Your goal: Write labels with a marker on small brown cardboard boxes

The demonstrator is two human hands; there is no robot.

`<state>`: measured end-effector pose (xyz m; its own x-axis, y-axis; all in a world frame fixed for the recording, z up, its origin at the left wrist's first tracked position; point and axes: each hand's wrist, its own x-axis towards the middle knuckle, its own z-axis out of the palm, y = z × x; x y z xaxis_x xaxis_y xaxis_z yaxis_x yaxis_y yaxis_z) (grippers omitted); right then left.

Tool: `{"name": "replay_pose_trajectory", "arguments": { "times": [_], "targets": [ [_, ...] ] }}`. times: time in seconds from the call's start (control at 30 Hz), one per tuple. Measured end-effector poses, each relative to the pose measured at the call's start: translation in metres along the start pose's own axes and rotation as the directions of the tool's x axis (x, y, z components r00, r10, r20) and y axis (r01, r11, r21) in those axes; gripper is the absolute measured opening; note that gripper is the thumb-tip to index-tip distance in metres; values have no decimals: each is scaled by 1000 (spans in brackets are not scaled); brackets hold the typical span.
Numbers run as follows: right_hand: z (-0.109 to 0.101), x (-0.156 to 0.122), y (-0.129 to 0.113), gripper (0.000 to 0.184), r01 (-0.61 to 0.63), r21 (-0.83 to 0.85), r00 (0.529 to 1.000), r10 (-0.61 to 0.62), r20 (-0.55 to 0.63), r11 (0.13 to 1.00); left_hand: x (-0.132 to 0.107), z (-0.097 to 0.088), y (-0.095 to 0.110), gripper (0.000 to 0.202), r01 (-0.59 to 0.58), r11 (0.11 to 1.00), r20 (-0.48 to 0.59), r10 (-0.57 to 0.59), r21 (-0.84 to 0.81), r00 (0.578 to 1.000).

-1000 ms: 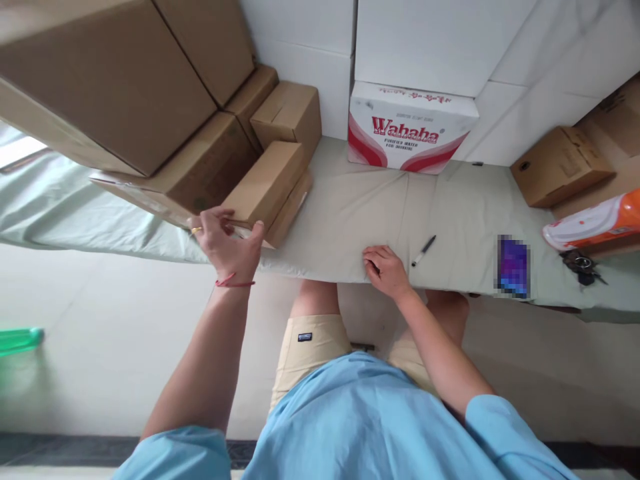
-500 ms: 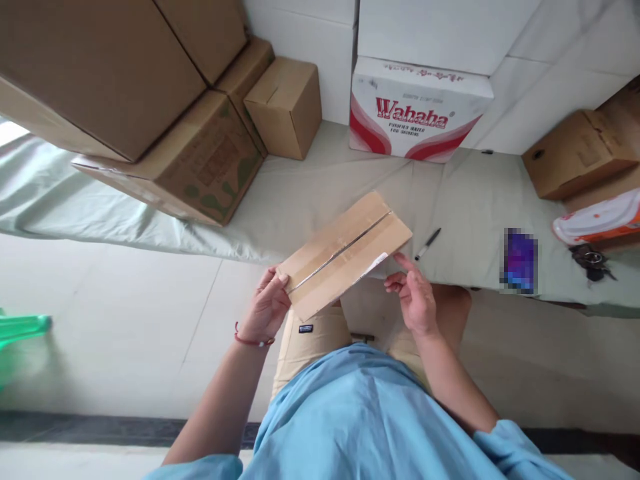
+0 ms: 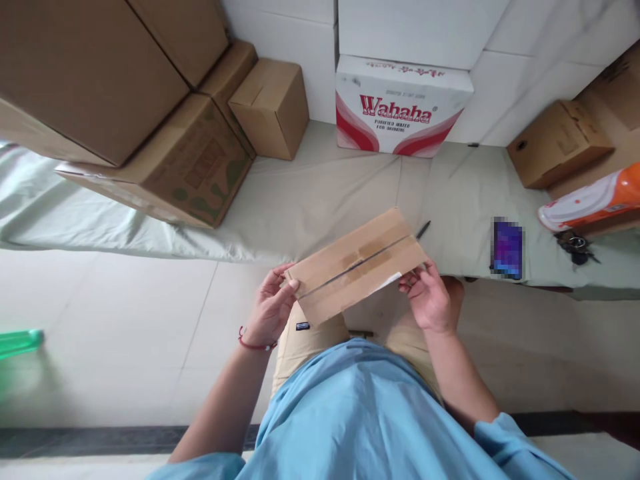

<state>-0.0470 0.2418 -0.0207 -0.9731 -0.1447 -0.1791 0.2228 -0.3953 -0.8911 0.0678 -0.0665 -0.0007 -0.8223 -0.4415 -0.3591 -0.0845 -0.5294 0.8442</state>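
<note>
A flat brown cardboard box (image 3: 345, 283) is held tilted above my lap, at the front edge of the cloth-covered surface. A dark seam runs along its face, with tape across it, and a white label patch shows on its near edge. My left hand (image 3: 273, 307) grips its left end, thumb on top and fingers beneath. At the right end my right hand (image 3: 427, 300) has its fingers curled under the near corner, closed on the box; part of those fingers is hidden. A pen (image 3: 423, 229) lies just behind the box, partly covered by it.
A white and red Wahaha carton (image 3: 400, 113) stands against the wall. Brown cartons (image 3: 200, 160) are stacked on the left, with a small box (image 3: 273, 110) beside them. To the right lie a blurred phone (image 3: 507, 249), keys (image 3: 577, 247), an orange-white pack (image 3: 595, 197) and another carton (image 3: 557, 143).
My right hand has come up to the box's right end and taken hold there. The box has shifted slightly right and nearer, now covering part of the pen. The camera view has shifted a little.
</note>
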Motion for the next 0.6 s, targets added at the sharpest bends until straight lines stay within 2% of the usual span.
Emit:
{"name": "replay_pose_trajectory", "arguments": {
  "times": [0.03,0.13,0.27,0.4,0.5,0.6],
  "targets": [
    [-5,0,-1,42,-27,48,1000,27,-2,999,-3,1,1,58,-57,998,13,57,37,998],
    [-18,-2,-4,59,-77,117,994,85,-71,990,-12,8,5,65,-222,965,111,208,136,972],
    [-31,-8,-6,66,-79,158,972,111,-206,984,-25,25,9,77,-369,909,268,313,193,911],
    [-40,-12,-6,69,-38,161,972,74,-225,986,-36,49,10,74,-445,837,317,349,318,882],
    [-46,-12,-3,57,-16,146,971,50,-232,989,-39,67,13,65,-486,750,344,357,449,868],
    [-50,-8,-1,49,17,158,966,25,-259,987,-37,81,14,64,-509,701,400,335,499,853]
  ]
}}
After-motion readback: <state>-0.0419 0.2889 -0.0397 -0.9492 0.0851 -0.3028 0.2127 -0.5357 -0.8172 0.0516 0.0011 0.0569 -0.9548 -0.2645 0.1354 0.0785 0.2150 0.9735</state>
